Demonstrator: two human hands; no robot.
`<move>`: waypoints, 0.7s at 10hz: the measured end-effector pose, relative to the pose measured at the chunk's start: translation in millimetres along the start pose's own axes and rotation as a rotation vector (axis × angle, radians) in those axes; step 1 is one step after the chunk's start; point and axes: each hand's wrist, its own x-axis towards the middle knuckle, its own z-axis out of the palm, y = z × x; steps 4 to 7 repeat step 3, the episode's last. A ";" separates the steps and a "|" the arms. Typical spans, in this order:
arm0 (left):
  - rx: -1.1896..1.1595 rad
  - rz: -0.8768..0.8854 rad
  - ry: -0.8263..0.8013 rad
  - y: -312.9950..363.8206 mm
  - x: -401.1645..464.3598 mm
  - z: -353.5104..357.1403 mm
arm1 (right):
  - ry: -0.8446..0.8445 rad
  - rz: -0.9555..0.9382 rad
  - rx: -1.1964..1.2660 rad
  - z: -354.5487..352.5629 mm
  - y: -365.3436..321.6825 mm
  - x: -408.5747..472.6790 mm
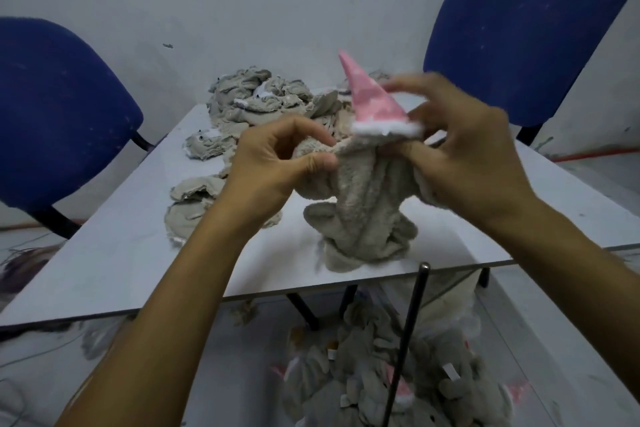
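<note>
Plush toy skin [367,198], beige and unstuffed, hangs limp between my two hands, its upper end lifted in the air and its lower folds slumped on the white surface [138,253] near the front edge. A pink cone hat [374,97] with a white fuzzy brim sits at its top, tip pointing up and away from me.

My left grip [277,163] is nearly closed, thumb and forefinger pinching a fold of the fleece at the skin's left shoulder. My right grip [460,156] is curled round the fabric just under the hat brim; it is blurred, so I cannot tell exactly which fingers hold.

I seem to be working the head and hat into shape. To do it well, I judge I should anchor with the left pinch, pull only with the right, and tug the fleece rather than the hat seam, so the stitching does not tear.

More flat skins [263,97] lie heaped at the far end of the surface, and another heap [381,374] is on the floor below, beside a thin black rod [408,340]. Two blue chairs [59,107] stand against the wall.
</note>
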 end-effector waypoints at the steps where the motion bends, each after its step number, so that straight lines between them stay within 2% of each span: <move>1: -0.092 -0.009 -0.014 1.3 0.5 -5.2 | -0.032 -0.060 0.022 -9.4 -6.0 4.5; 2: -0.300 -0.052 -0.070 5.3 1.1 -9.6 | -0.167 -0.054 0.129 -26.2 -13.9 9.3; 3: -0.382 -0.039 -0.197 8.1 0.7 -14.4 | -0.295 -0.042 0.290 -44.2 -26.0 11.5; 7: -0.382 -0.039 -0.197 8.1 0.7 -14.4 | -0.295 -0.042 0.290 -44.2 -26.0 11.5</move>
